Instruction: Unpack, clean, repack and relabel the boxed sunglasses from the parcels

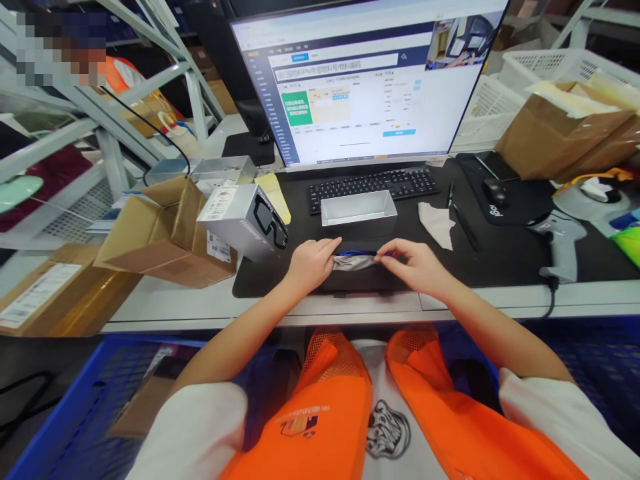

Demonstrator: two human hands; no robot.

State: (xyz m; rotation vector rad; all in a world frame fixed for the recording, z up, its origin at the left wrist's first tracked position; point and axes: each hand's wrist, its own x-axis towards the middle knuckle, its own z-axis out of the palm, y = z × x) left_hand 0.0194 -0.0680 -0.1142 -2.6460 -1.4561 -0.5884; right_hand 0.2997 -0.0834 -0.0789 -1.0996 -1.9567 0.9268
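Near the front of the black desk mat [295, 280], a grey cloth pouch [355, 263] with a thin blue-and-black edge along its top lies between my hands. What is inside the cloth cannot be made out. My left hand [311, 265] grips the pouch's left end, index finger stretched forward. At the other end, my right hand [414, 264] pinches the edge between thumb and fingers. Just beyond them sits an open silver-white tray box [359, 211]. To the left stands a grey box [244, 220] with goggles printed on its side.
A keyboard [373, 187] lies below the monitor [360, 87]. On the right are a grey cloth piece [436, 225], a pen [465, 228], a mouse [495, 193] and a barcode scanner [563, 247]. An open cardboard box [165, 233] stands left. Blue crates [75, 407] are below.
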